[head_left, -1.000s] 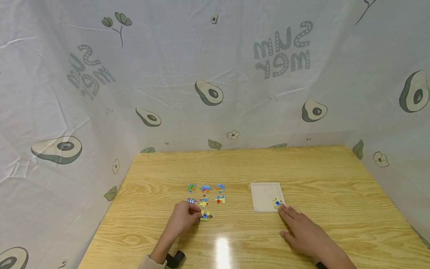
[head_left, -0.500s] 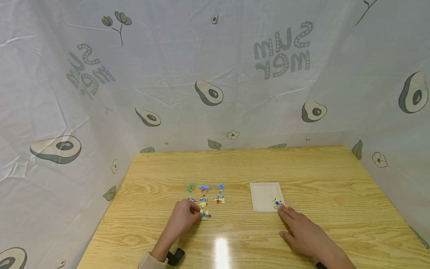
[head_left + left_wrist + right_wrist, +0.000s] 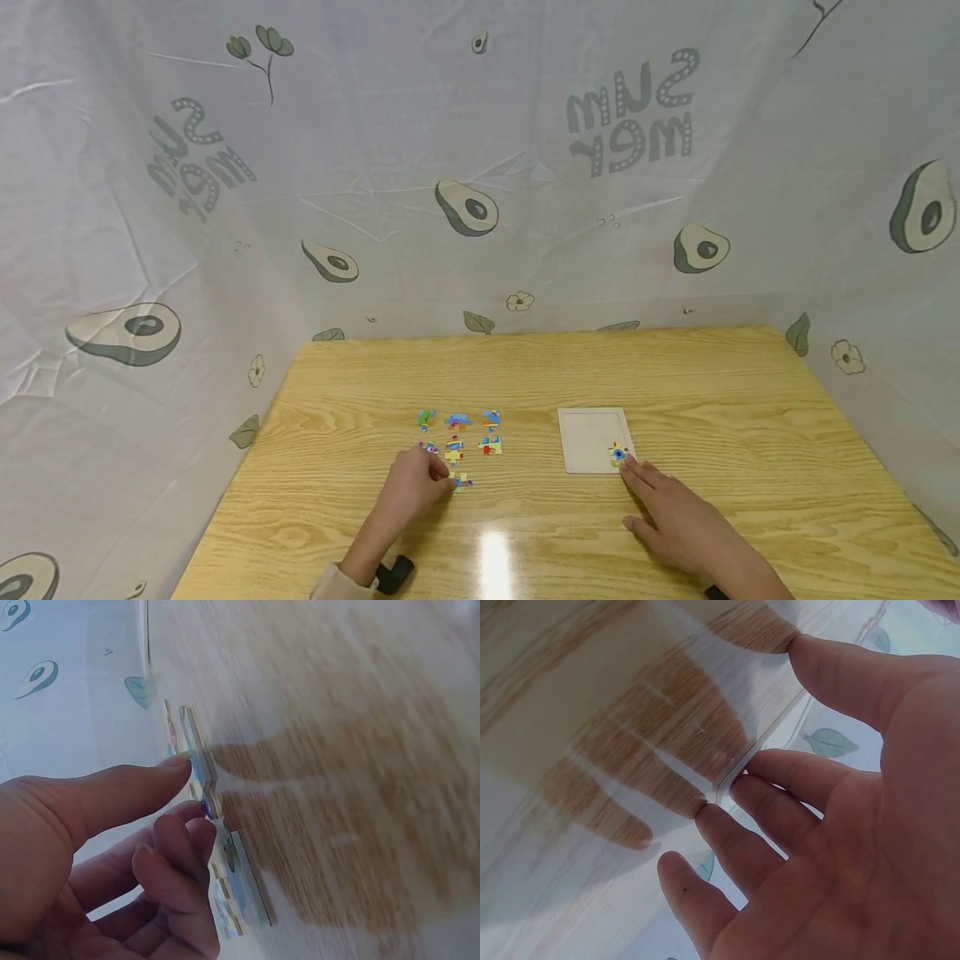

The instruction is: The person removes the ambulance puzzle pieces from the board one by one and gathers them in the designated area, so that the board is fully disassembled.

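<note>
My left hand (image 3: 417, 481) pinches the edge of a yellow and blue jigsaw puzzle piece (image 3: 462, 481) at the front of the loose pieces, its fingertips covering part of it. In the left wrist view, the thumb (image 3: 161, 780) and index finger are at the pieces, low over the wood, and the other fingers curl inward. My right hand (image 3: 670, 510) lies with extended fingers at the front right corner of a pale square puzzle board (image 3: 588, 437). A piece with a blue round spot (image 3: 617, 453) sits in that corner of the board. In the right wrist view, fingertips (image 3: 757, 763) touch the board's edge.
Behind the left hand lie several colourful puzzle pieces in rows, among them a blue one (image 3: 458, 419) and a red and yellow one (image 3: 491, 445). The wooden table (image 3: 525, 367) meets a hanging avocado-print cloth (image 3: 555, 250) at its back and sides.
My left hand has shifted slightly to the right and now covers more of the front puzzle piece. The right hand and the board stay as they were.
</note>
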Demonstrator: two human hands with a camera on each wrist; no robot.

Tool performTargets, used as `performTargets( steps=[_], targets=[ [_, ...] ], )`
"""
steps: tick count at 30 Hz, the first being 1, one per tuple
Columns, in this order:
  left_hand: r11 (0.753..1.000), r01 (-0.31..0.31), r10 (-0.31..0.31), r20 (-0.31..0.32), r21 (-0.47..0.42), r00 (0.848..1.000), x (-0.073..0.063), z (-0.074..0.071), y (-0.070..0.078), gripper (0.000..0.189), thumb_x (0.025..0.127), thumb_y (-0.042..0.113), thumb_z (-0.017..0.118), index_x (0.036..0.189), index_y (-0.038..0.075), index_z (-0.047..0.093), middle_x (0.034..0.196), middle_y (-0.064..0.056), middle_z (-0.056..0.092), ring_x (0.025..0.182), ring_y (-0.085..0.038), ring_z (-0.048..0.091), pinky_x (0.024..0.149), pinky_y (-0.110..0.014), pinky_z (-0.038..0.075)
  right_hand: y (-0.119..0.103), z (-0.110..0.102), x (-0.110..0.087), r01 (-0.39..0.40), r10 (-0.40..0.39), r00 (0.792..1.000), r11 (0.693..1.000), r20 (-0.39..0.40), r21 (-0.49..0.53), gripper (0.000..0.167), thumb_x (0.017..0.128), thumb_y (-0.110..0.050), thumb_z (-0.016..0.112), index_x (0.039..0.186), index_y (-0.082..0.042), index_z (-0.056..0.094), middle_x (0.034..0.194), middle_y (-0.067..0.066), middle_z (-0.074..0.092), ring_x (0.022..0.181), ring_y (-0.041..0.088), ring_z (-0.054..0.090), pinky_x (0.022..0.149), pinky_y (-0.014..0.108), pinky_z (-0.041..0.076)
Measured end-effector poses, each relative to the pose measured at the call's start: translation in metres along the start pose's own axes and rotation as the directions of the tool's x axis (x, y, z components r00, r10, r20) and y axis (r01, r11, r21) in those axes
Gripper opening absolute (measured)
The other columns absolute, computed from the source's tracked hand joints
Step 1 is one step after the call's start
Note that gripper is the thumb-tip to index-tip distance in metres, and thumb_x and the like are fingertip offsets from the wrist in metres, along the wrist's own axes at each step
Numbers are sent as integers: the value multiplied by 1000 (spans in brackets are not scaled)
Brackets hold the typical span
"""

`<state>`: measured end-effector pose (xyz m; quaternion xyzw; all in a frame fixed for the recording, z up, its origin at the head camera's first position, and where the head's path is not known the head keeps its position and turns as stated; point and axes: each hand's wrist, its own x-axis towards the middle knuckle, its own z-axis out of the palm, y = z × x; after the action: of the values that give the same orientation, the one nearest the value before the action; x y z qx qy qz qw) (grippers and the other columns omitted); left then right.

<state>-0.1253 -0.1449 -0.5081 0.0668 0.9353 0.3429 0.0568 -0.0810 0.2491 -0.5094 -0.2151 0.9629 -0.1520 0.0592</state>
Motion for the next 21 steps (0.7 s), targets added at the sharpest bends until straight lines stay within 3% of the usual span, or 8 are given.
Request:
performTargets(
  steps=[21],
  targets=[
    [1000,6,-6,-14,-11,1000,-5,2,3,10,86,8,84,79,4,79,73,0,72,65,-7,57,56,-21,47,1,1,-2,8,-8,1000,1000,-22,-17,68,97,-34,75,151,2,54,158,21,52,140,44,57,108,60,50]
  ],
)
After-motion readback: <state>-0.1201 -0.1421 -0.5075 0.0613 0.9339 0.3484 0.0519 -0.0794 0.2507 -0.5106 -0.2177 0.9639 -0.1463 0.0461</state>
